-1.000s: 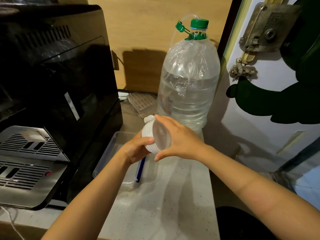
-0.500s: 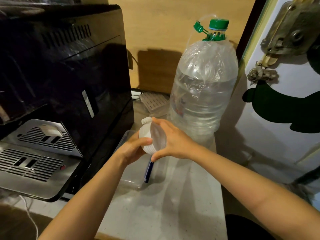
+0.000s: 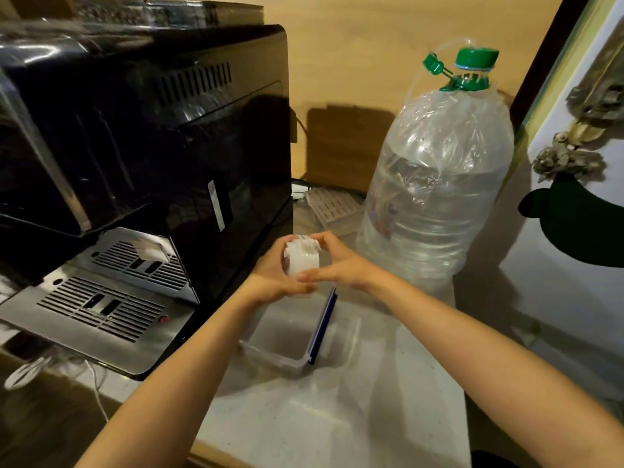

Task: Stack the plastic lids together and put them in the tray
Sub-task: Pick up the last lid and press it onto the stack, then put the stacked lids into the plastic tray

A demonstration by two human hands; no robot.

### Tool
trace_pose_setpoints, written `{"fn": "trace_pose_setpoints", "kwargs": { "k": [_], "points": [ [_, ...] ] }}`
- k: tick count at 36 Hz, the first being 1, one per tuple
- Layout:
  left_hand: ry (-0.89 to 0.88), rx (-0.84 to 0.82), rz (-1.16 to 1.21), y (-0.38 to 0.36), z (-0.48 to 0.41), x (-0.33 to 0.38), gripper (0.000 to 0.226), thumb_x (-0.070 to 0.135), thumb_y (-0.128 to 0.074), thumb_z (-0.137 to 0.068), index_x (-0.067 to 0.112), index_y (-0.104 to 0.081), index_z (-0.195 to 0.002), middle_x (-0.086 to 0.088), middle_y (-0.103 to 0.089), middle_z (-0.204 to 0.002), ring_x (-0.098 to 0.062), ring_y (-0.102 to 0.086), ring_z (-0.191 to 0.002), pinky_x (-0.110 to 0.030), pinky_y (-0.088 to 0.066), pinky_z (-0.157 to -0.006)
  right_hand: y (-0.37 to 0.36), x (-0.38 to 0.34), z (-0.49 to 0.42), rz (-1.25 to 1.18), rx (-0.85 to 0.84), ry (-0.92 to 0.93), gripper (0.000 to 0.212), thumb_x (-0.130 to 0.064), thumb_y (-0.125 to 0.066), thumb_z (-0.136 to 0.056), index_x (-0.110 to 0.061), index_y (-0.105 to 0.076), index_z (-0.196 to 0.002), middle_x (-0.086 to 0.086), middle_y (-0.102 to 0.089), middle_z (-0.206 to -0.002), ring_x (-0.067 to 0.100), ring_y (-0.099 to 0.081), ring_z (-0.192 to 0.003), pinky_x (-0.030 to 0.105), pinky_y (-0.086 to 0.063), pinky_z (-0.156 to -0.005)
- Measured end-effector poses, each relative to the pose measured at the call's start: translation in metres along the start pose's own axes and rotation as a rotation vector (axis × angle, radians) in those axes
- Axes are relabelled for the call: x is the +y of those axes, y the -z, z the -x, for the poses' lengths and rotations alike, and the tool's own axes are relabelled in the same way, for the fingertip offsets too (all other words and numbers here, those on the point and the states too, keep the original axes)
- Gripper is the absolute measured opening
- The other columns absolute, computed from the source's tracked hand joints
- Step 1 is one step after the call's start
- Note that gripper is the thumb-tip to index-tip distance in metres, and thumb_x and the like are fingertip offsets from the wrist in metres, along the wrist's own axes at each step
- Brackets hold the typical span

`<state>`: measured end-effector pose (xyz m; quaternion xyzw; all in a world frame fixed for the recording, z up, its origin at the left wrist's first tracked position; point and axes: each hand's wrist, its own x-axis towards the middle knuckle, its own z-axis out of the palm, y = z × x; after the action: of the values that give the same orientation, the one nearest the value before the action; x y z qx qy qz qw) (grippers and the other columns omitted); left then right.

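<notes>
A stack of white plastic lids (image 3: 302,260) lies on its side between both palms, above the far end of the tray. My left hand (image 3: 270,278) cups the stack from the left and below. My right hand (image 3: 334,265) presses on it from the right, thumb over the top. The clear plastic tray (image 3: 287,356) sits on the pale counter under my wrists, with a dark blue edge (image 3: 322,327) along its right side. Its inside looks bare where I can see it.
A black coffee machine (image 3: 145,146) with a metal drip grate (image 3: 101,309) stands close to the left of the tray. A big water bottle with a green cap (image 3: 435,197) stands at the right rear. A door (image 3: 574,197) closes the right side.
The stack has turned: its flat face showed before, now its ribbed side shows. Both hands stay closed on it while the camera has swung left and down, showing more of the tray.
</notes>
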<state>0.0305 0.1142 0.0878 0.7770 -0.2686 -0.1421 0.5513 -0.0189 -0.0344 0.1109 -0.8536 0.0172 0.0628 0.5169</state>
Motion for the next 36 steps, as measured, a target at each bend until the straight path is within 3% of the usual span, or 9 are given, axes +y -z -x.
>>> {"fn": "trace_pose_setpoints", "kwargs": {
  "k": [5,9,13,17,20,23,26,31,36],
  "points": [
    [0.104,0.076,-0.442,-0.006,-0.004,-0.013,0.106,0.022,-0.084,-0.056,0.015,-0.019,-0.139,-0.01,-0.039,-0.137,-0.028,-0.044,-0.12,-0.037,-0.044,-0.094,-0.002,0.009,-0.015,0.049,-0.003,-0.033,0.066,-0.023,-0.078,-0.072,-0.012,-0.041,-0.126,-0.001,-0.049,-0.118,0.014,-0.047,-0.111,0.017,-0.039,-0.081],
    [0.119,0.027,-0.671,-0.009,-0.005,-0.024,0.103,0.028,-0.08,-0.06,0.015,-0.015,-0.139,-0.008,-0.032,-0.143,-0.026,-0.04,-0.122,-0.036,-0.04,-0.095,-0.009,0.019,-0.026,0.065,-0.022,-0.063,0.071,-0.019,-0.078,-0.072,-0.009,-0.038,-0.129,0.01,-0.05,-0.129,0.023,-0.049,-0.12,0.034,-0.043,-0.099],
    [0.116,-0.026,-0.858,-0.011,-0.007,-0.038,0.099,0.032,-0.079,-0.061,0.016,-0.017,-0.136,-0.006,-0.025,-0.143,-0.026,-0.039,-0.121,-0.037,-0.044,-0.093,-0.014,0.025,-0.032,0.159,-0.078,-0.066,0.061,-0.016,-0.075,-0.076,-0.006,-0.043,-0.127,0.013,-0.054,-0.126,0.027,-0.052,-0.115,0.035,-0.044,-0.096],
    [0.126,-0.087,-0.956,-0.013,-0.005,-0.055,0.092,0.037,-0.077,-0.062,0.02,-0.021,-0.132,-0.008,-0.023,-0.141,-0.028,-0.042,-0.117,-0.039,-0.048,-0.087,-0.022,0.034,-0.035,0.24,-0.165,-0.051,0.06,-0.013,-0.073,-0.077,-0.006,-0.044,-0.129,0.006,-0.055,-0.118,0.017,-0.052,-0.109,0.029,-0.041,-0.094],
    [0.142,-0.141,-1.024,-0.017,-0.003,-0.068,0.09,0.042,-0.075,-0.065,0.019,-0.02,-0.132,-0.01,-0.028,-0.137,-0.029,-0.043,-0.115,-0.039,-0.048,-0.086,-0.031,0.044,-0.038,0.343,-0.18,-0.073,0.055,-0.018,-0.074,-0.076,-0.007,-0.049,-0.124,0.014,-0.059,-0.12,0.027,-0.055,-0.111,0.037,-0.042,-0.099],
    [0.155,-0.154,-1.023,-0.023,-0.001,-0.082,0.086,0.047,-0.07,-0.068,0.017,-0.023,-0.133,-0.011,-0.032,-0.135,-0.03,-0.044,-0.118,-0.039,-0.045,-0.091,-0.038,0.053,-0.041,0.392,-0.226,-0.125,0.053,-0.016,-0.071,-0.079,-0.005,-0.048,-0.125,0.016,-0.058,-0.123,0.029,-0.055,-0.112,0.027,-0.041,-0.087],
    [0.173,-0.19,-1.06,-0.027,0.0,-0.091,0.084,0.058,-0.054,-0.076,0.017,-0.016,-0.138,-0.013,-0.026,-0.144,-0.031,-0.039,-0.125,-0.041,-0.041,-0.095,-0.044,0.06,-0.043,0.577,-0.278,-0.199,0.053,-0.031,-0.067,-0.082,-0.008,-0.048,-0.127,0.011,-0.056,-0.127,0.026,-0.054,-0.106,0.025,-0.036,-0.078],
    [0.197,-0.291,-1.064,-0.027,-0.001,-0.1,0.088,0.053,-0.056,-0.08,0.013,-0.008,-0.142,-0.01,-0.02,-0.149,-0.029,-0.031,-0.131,-0.041,-0.037,-0.099,-0.053,0.069,-0.051,0.784,-0.303,-0.212,0.057,-0.042,-0.06,-0.083,-0.013,-0.042,-0.13,0.01,-0.054,-0.13,0.03,-0.047,-0.122,0.038,-0.03,-0.104],
    [0.207,-0.322,-1.049,-0.029,-0.001,-0.106,0.088,0.05,-0.057,-0.082,0.012,-0.005,-0.142,-0.011,-0.015,-0.152,-0.029,-0.024,-0.135,-0.042,-0.034,-0.103,-0.06,0.072,-0.05,0.951,-0.354,-0.203,0.05,-0.045,-0.049,-0.088,-0.014,-0.042,-0.127,0.01,-0.052,-0.132,0.031,-0.037,-0.128,0.047,-0.014,-0.109]
  ]
}}
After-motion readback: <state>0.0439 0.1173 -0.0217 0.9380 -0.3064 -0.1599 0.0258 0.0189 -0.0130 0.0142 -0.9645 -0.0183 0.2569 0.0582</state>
